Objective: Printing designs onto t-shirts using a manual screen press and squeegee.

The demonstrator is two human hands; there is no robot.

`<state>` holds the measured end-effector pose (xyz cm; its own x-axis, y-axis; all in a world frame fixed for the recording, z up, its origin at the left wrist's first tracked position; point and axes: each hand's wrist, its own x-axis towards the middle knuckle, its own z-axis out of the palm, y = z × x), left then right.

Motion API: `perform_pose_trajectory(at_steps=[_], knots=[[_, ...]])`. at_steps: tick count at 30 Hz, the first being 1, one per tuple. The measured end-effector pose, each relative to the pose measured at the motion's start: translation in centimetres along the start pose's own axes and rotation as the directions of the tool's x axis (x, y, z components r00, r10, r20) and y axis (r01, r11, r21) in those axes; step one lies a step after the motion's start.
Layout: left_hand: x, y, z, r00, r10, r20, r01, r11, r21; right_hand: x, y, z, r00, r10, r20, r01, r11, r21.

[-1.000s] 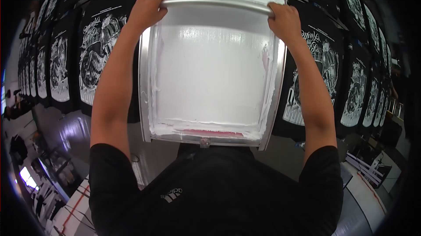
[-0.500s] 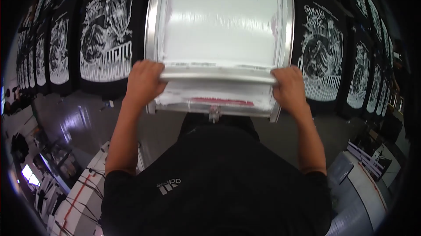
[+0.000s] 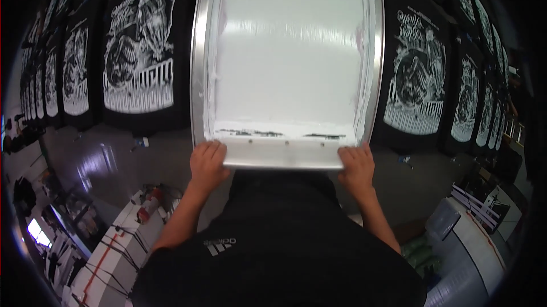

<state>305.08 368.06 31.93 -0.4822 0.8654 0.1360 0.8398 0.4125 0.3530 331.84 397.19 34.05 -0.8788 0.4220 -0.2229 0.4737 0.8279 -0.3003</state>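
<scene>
A silver metal-framed printing screen, coated with white ink, lies in front of me over a long table of black shirts. Across its near edge sits a wide squeegee with a metal handle. My left hand grips the handle's left end and my right hand grips its right end. A band of white ink with dark streaks lies just beyond the blade. My black shirt fills the lower middle of the view.
Black shirts with a white print lie in rows to the left and right of the screen. A grey floor runs below. A cluttered white bench stands lower left, another white surface lower right.
Both hands have pulled the squeegee from the far end of the screen to its near edge, spreading the white ink along the mesh.
</scene>
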Motion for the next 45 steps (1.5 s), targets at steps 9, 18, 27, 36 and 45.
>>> perform_pose_trajectory(at_steps=[9,18,27,36,45], knots=[[27.0,-10.0,2.9,0.998,0.014,-0.057,-0.008,0.995,0.103,26.3,8.1,-5.9,0.955,-0.133,-0.264,0.092,0.982,-0.162],[50.9,-16.6,0.0,0.980,0.193,0.057,-0.197,0.978,0.071,49.4,16.5,-15.2,0.978,-0.184,-0.099,0.148,0.946,-0.290],[17.4,-3.9,-6.2,0.915,-0.178,0.363,0.149,0.983,0.106,14.2,2.9,-10.9,0.998,-0.012,0.066,0.016,0.999,-0.049],[4.5,-0.5,-2.5,0.971,-0.037,0.235,0.055,0.996,-0.068,4.9,1.9,-3.7,0.983,-0.025,0.180,0.019,0.999,0.039],[15.5,-6.4,2.9,0.998,0.042,-0.039,-0.037,0.992,0.117,14.8,5.9,-1.6,0.973,-0.124,-0.196,0.109,0.990,-0.086]])
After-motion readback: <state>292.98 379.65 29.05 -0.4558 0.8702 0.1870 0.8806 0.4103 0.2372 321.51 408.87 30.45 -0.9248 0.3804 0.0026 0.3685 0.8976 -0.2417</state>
